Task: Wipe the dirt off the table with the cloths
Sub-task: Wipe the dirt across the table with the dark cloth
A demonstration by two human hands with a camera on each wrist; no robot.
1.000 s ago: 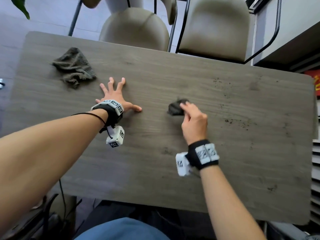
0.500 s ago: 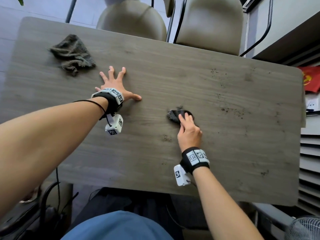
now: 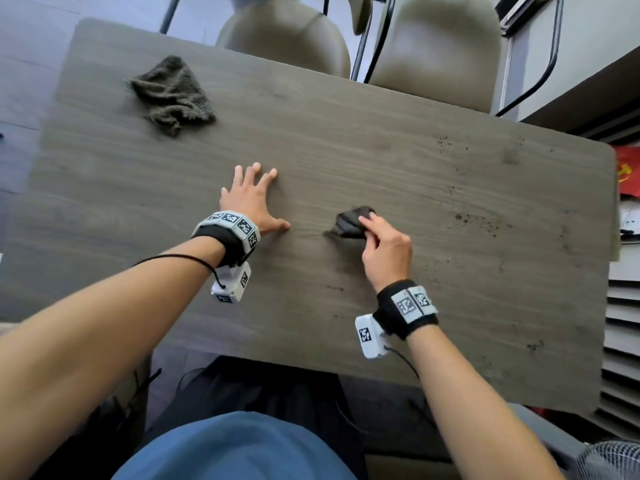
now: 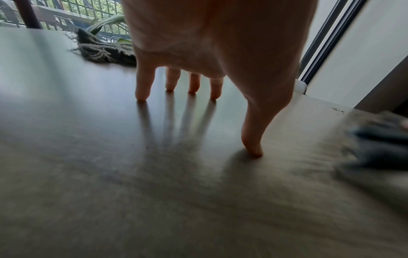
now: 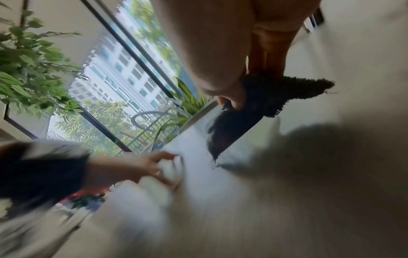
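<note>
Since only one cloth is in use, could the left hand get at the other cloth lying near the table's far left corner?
Probably yes: the left hand is open, and only bare table separates it from the crumpled cloth.

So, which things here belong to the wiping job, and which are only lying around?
Belong to the job:
- dark cloth, pinched by the right hand
- grey cloth, lying untouched
- dirt specks
- table
- left hand, spread flat on it

Only around:
- two chairs
- red item
</note>
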